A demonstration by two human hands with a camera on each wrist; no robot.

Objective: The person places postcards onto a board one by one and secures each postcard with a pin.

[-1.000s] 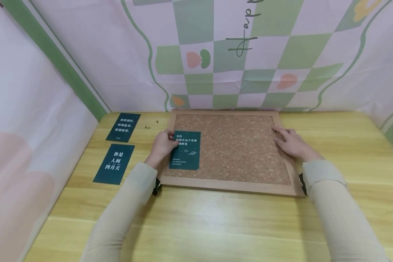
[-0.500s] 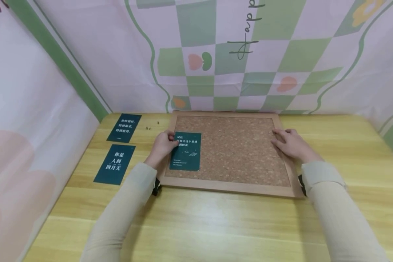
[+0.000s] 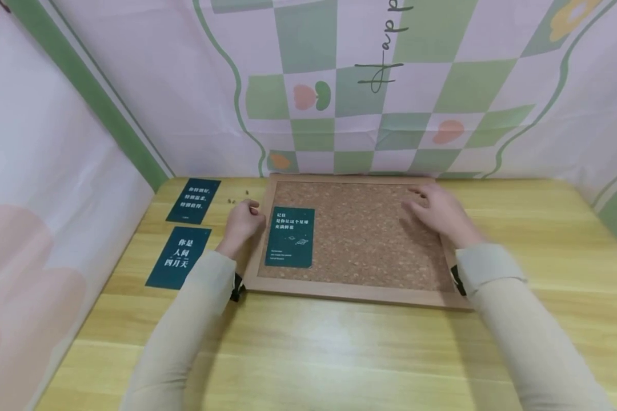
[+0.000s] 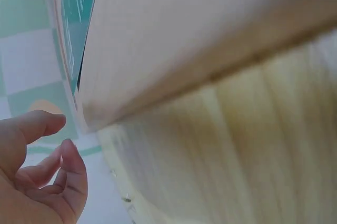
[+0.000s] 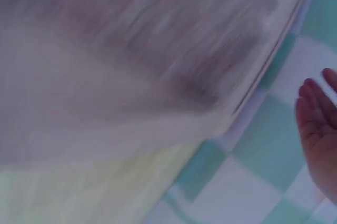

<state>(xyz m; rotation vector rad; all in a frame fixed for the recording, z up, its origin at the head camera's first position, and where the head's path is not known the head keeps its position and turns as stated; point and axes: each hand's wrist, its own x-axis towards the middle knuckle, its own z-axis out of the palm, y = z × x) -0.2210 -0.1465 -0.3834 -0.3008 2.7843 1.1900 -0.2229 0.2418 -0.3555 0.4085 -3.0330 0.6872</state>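
Observation:
A cork board [image 3: 370, 240] in a light wooden frame lies on the table. On its left part is a dark green card [image 3: 291, 251] with white writing and small planet drawings. My left hand [image 3: 243, 225] is beside the frame's left edge, off the card. In the left wrist view, thumb and fingers of the left hand [image 4: 45, 174] stand apart, with nothing between them. Over the board's upper right corner hovers my right hand [image 3: 439, 214], its fingers loosely bent. The right wrist view shows the right hand [image 5: 318, 129] holding nothing.
Two more dark green cards, an upper card [image 3: 193, 200] and a lower card [image 3: 172, 268], lie on the wooden table [image 3: 329, 354] left of the board. Several tiny brownish pieces [image 3: 231, 201] lie near the left hand. A patterned cloth [image 3: 357, 134] hangs behind the board.
My left hand has let go of the green card's edge and moved left. My right hand has left the frame's right side and moved up and left over the cork. The card stays put.

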